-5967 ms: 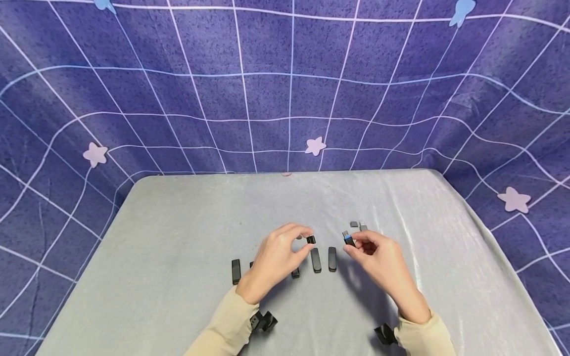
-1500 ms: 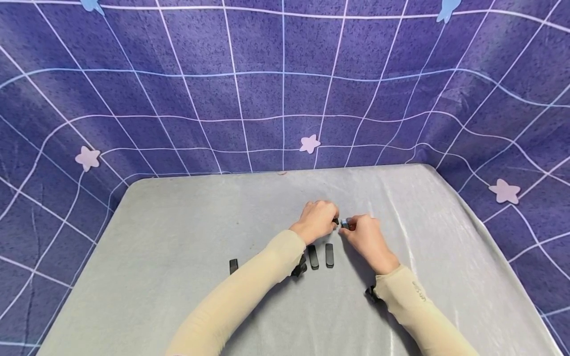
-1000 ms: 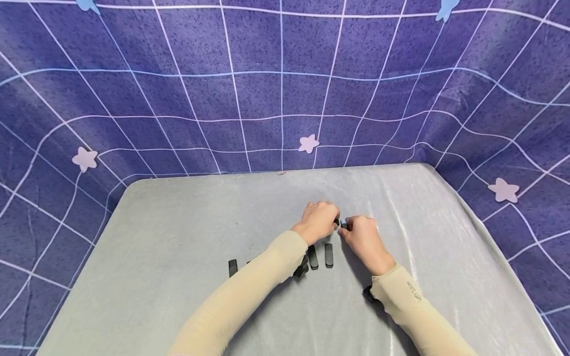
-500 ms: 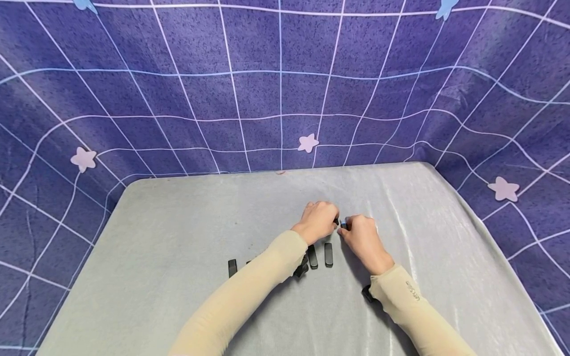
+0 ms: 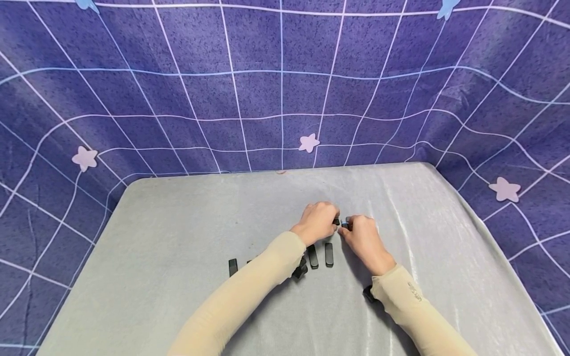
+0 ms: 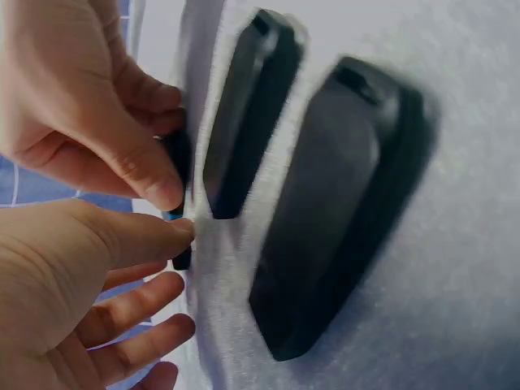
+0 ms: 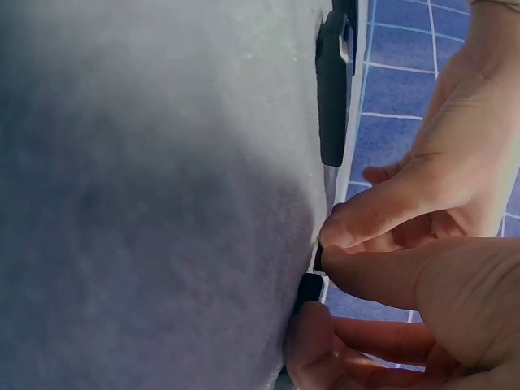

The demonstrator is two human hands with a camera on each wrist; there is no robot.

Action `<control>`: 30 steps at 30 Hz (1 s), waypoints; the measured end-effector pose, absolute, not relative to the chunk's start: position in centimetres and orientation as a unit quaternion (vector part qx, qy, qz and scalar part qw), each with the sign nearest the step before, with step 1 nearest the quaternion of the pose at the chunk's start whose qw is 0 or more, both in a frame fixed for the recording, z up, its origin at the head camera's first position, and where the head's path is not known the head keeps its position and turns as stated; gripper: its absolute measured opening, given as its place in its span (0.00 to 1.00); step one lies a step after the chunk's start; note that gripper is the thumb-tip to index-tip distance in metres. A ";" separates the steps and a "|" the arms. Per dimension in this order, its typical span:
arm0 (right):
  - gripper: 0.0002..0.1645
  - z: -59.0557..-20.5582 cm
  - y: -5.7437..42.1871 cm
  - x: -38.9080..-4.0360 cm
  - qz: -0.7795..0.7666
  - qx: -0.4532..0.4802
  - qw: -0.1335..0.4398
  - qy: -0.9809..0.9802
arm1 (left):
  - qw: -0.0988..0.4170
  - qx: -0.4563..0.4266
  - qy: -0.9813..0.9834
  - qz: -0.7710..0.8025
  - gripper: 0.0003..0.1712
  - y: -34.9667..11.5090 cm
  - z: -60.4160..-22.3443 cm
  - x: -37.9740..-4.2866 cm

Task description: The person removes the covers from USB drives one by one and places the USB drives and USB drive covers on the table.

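My left hand (image 5: 317,220) pinches a small black USB stick cap (image 5: 336,222) between thumb and fingers, just above the far middle of the table. Facing it, my right hand (image 5: 364,241) grips a black USB stick (image 5: 345,225) with a blue band by its connector. Cap and stick are almost end to end; whether they touch I cannot tell. In the left wrist view the right hand (image 6: 81,97) holds the stick (image 6: 177,158) above the left hand (image 6: 73,276). The right wrist view shows the stick's dark end (image 7: 309,288) against the fingers.
Two black USB sticks, the left one (image 5: 313,257) and the right one (image 5: 329,255), lie just nearer than the hands. Another black stick (image 5: 233,267) lies left, partly behind the left sleeve (image 5: 249,287). A grey cloth covers the table (image 5: 178,222); a purple curtain (image 5: 222,99) stands behind.
Since six seconds ago both hands have moved forward and closer together, bringing cap and stick near each other. The right hand now covers the grey stick seen there before. The last second shows hardly any motion.
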State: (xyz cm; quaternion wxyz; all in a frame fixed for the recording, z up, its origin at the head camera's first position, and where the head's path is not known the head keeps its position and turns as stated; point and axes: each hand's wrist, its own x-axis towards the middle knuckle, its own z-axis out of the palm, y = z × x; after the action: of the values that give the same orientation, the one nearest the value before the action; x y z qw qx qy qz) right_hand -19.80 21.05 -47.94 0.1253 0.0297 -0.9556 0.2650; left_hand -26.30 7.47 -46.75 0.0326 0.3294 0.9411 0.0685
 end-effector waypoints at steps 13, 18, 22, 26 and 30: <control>0.14 -46.4 21.8 -17.2 0.284 0.055 0.131 -0.948 | 0.013 0.355 0.927 0.119 0.28 4.3 -45.0 -23.7; 0.18 -46.1 22.3 -15.9 0.271 0.111 0.149 -0.945 | 0.006 0.358 0.924 0.134 0.30 2.8 -44.8 -22.2; 0.24 -46.3 22.8 -14.7 0.252 0.172 0.163 -0.938 | 0.013 0.354 0.925 0.138 0.35 1.5 -44.6 -20.9; 0.30 -46.4 23.3 -13.6 0.233 0.217 0.153 -0.936 | 0.016 0.336 0.932 0.131 0.40 -0.2 -44.9 -19.8; 0.38 -46.2 23.5 -12.5 0.217 0.234 0.091 -0.943 | 0.019 0.322 0.938 0.128 0.46 -1.9 -45.1 -18.6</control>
State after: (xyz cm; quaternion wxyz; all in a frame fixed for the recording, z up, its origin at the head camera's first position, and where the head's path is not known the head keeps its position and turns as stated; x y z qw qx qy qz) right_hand -12.52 23.48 -46.22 0.0914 0.2341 -0.9433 0.2169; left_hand -18.63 -1.86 -45.06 0.0189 0.3221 0.9379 0.1279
